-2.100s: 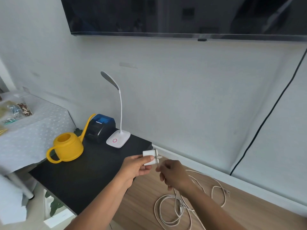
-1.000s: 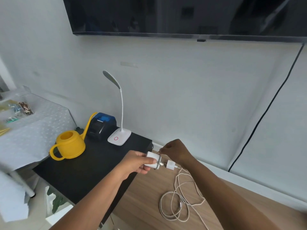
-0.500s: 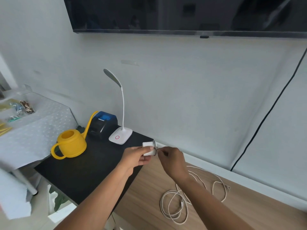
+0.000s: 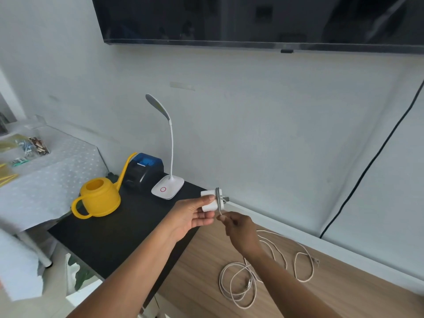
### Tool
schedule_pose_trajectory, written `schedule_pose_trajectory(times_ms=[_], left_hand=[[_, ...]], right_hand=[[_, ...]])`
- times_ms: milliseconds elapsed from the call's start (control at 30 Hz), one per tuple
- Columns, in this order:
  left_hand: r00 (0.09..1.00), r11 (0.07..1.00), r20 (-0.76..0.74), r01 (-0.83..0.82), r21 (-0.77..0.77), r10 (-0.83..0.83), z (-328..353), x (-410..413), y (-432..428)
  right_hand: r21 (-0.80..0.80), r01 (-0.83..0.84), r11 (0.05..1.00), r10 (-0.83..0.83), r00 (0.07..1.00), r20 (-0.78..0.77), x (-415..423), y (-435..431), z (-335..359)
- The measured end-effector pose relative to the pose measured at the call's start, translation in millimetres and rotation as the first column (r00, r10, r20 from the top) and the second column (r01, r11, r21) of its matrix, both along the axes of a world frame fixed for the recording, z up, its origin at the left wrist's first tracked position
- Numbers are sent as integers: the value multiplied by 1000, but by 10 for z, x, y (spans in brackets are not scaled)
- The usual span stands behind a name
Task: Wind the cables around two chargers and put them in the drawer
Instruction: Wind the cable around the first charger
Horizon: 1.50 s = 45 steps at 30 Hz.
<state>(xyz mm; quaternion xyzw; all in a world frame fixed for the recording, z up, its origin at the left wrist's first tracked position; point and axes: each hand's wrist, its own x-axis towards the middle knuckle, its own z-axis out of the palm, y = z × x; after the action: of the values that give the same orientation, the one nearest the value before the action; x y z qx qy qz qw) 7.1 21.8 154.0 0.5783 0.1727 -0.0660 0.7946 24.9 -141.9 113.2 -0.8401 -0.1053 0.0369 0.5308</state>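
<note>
The left hand [image 4: 193, 215] holds the white charger [image 4: 209, 205] clear of any surface, above the line where the black worktop [image 4: 110, 239] meets the wooden worktop [image 4: 344, 297], close to their rear edges. Its fingers are curled under the charger body and the thumb presses on top. Turns of the cable [image 4: 219, 203] cross the charger near its plug end. The right hand [image 4: 239, 229], just below and beside the charger, pinches the cable between narrow, closed fingers. The right wrist hides the cable's run below the pinch. Loose loops lie on the wooden worktop under the right forearm, and further loops with a connector end lie nearer the rear edge. On the black worktop stand a yellow watering can [image 4: 98, 199] near the left edge, a black and blue printer [image 4: 144, 172] at the rear edge, and a white desk lamp [image 4: 167, 190] beside it, its base nearest the charger. A television [image 4: 252, 19] is mounted on the wall above, and a black lead [image 4: 367, 168] runs down the wall at the right.
</note>
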Motion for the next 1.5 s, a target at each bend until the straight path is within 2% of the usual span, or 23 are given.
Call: schedule_pose_trajectory(times_ms=[233, 400, 567, 700, 900, 1100, 1267, 1500], left_hand=[[980, 977, 37, 192, 93, -197, 110, -84, 56], [945, 902, 8, 309, 301, -327, 164, -133, 102], [961, 863, -44, 264, 431, -272, 98, -115, 133], [981, 858, -11, 173, 484, -192, 24, -89, 84], [999, 912, 41, 13, 410, -33, -20, -70, 13], [997, 935, 41, -79, 345, 70, -79, -13, 12], [993, 951, 54, -114, 289, 103, -93, 14, 23], [993, 977, 54, -113, 180, 105, -17, 16, 25]], right_hand=[[-87, 8, 996, -5, 1000, 27, 191, -51, 139], [-131, -4, 991, 5, 1000, 11, 320, -87, 324], [-136, 0, 991, 2, 1000, 13, 344, -86, 538], [-169, 26, 985, -17, 998, 55, 259, -18, 551], [-175, 91, 980, -71, 990, 119, 105, 85, 452], [-135, 118, 984, -96, 983, 157, -2, 128, 348], [-125, 140, 982, -123, 983, 137, -86, 157, 203], [-10, 81, 997, -81, 996, 34, -184, 149, 1]])
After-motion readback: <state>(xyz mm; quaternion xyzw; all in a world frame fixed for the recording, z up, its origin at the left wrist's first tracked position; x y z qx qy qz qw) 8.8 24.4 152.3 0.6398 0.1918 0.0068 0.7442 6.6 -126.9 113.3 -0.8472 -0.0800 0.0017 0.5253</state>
